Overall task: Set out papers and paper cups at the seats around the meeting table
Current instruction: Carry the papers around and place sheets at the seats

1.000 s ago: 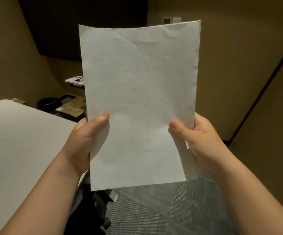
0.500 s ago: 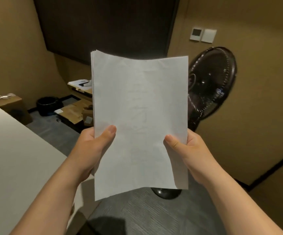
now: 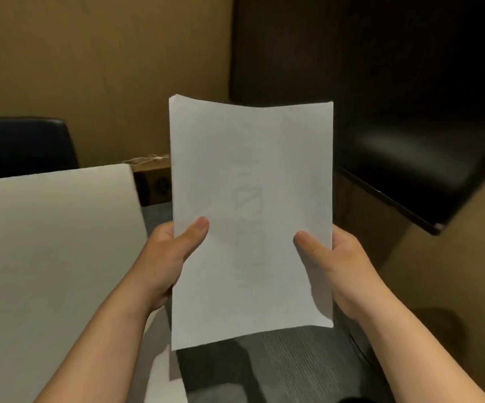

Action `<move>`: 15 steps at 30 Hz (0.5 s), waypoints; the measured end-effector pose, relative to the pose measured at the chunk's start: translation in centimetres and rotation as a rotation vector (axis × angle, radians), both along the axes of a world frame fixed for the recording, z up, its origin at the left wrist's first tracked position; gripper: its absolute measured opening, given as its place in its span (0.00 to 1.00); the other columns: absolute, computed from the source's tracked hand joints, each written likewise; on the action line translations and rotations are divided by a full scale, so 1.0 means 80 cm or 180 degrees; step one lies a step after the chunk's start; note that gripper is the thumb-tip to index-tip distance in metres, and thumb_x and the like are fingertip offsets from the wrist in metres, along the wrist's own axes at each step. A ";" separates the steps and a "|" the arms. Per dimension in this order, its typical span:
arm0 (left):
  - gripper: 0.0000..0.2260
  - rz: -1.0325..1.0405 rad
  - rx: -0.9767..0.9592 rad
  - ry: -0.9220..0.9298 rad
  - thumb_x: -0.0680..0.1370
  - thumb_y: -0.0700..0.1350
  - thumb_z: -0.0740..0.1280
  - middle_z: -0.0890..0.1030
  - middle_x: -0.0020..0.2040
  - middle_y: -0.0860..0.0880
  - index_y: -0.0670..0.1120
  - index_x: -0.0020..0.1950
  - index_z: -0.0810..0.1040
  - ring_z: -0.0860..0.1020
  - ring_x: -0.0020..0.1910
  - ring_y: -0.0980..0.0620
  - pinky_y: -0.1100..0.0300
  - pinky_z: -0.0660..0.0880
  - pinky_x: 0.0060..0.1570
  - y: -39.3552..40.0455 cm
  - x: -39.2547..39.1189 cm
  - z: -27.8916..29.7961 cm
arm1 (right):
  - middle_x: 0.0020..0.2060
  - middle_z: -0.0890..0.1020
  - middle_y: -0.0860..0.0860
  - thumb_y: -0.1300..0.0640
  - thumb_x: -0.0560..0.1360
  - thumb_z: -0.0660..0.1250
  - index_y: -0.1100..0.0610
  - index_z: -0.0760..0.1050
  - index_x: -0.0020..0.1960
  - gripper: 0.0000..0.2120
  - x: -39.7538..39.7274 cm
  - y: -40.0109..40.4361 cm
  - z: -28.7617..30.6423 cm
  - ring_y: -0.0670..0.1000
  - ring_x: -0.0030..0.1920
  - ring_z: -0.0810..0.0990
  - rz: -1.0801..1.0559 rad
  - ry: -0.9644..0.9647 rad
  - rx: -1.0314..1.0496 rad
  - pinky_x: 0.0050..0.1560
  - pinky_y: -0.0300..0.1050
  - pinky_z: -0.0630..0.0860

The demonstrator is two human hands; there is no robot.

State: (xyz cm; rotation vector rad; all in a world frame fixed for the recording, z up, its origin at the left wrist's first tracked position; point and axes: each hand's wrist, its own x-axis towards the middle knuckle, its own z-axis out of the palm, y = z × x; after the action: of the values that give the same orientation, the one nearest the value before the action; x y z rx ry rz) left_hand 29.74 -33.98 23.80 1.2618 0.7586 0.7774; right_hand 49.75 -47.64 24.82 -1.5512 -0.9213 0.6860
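A thin stack of white papers (image 3: pixel 250 175) stands upright in front of me, held by both hands. My left hand (image 3: pixel 167 257) grips its left edge with the thumb on the front. My right hand (image 3: pixel 334 263) grips the right edge the same way. Faint writing shows through the top sheet. The white meeting table (image 3: pixel 46 242) lies to my left, its corner just under my left forearm. No paper cups are in view.
A black chair back (image 3: pixel 23 146) rises behind the table's far edge at left. A cardboard box (image 3: pixel 154 181) with a white cable on top sits on the floor by the wall. A large dark screen (image 3: pixel 410 112) hangs at right. Grey carpet (image 3: pixel 279 367) lies below.
My view has swung left: the standing fan and the floor clutter have gone out of sight, and the table and a chair now show. Both hands keep the same grip on the papers.
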 end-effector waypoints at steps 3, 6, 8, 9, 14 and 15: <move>0.13 0.0444 -0.0114 -0.0015 0.79 0.47 0.64 0.87 0.49 0.46 0.43 0.58 0.81 0.86 0.48 0.47 0.53 0.82 0.49 0.045 0.023 -0.006 | 0.48 0.85 0.47 0.51 0.77 0.66 0.48 0.77 0.57 0.09 0.046 0.084 -0.001 0.50 0.48 0.85 0.0379 0.0031 -0.0096 0.45 0.47 0.81; 0.12 0.0811 -0.0176 -0.0025 0.79 0.47 0.64 0.87 0.50 0.47 0.43 0.57 0.81 0.85 0.50 0.48 0.51 0.79 0.54 0.094 0.035 -0.001 | 0.50 0.85 0.50 0.53 0.77 0.66 0.49 0.78 0.56 0.09 0.073 0.169 0.000 0.52 0.50 0.84 0.0815 0.0148 -0.0125 0.52 0.54 0.82; 0.12 0.1065 -0.0211 -0.0040 0.79 0.47 0.64 0.87 0.51 0.48 0.44 0.57 0.81 0.85 0.53 0.48 0.51 0.78 0.55 0.120 0.031 -0.001 | 0.51 0.86 0.50 0.54 0.77 0.66 0.49 0.78 0.57 0.09 0.078 0.221 -0.001 0.51 0.50 0.85 0.1113 0.0312 -0.0142 0.48 0.49 0.83; 0.12 0.1248 -0.0238 -0.0066 0.79 0.47 0.63 0.87 0.52 0.48 0.44 0.57 0.81 0.84 0.53 0.48 0.51 0.78 0.56 0.139 0.025 -0.005 | 0.50 0.86 0.49 0.57 0.78 0.65 0.50 0.78 0.57 0.09 0.075 0.256 -0.003 0.50 0.49 0.85 0.1324 0.0446 -0.0155 0.44 0.43 0.83; 0.12 0.1835 -0.0393 -0.0075 0.79 0.51 0.66 0.86 0.54 0.49 0.46 0.58 0.82 0.83 0.56 0.48 0.46 0.74 0.64 0.215 0.001 -0.036 | 0.52 0.86 0.50 0.61 0.79 0.64 0.53 0.79 0.58 0.11 0.057 0.392 -0.022 0.52 0.51 0.85 0.1921 0.0604 -0.0356 0.48 0.45 0.81; 0.14 0.1923 -0.0453 -0.0064 0.78 0.53 0.67 0.86 0.55 0.49 0.47 0.59 0.81 0.83 0.57 0.47 0.45 0.72 0.65 0.231 -0.003 -0.044 | 0.52 0.86 0.50 0.60 0.79 0.64 0.53 0.78 0.59 0.11 0.054 0.416 -0.027 0.52 0.52 0.85 0.1992 0.0583 -0.0408 0.51 0.48 0.79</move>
State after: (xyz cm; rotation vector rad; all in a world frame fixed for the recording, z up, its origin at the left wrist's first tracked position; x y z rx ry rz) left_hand 29.52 -15.50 20.26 0.8950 1.1801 1.1937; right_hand 54.05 -14.35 22.67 -1.2742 -1.2514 1.3280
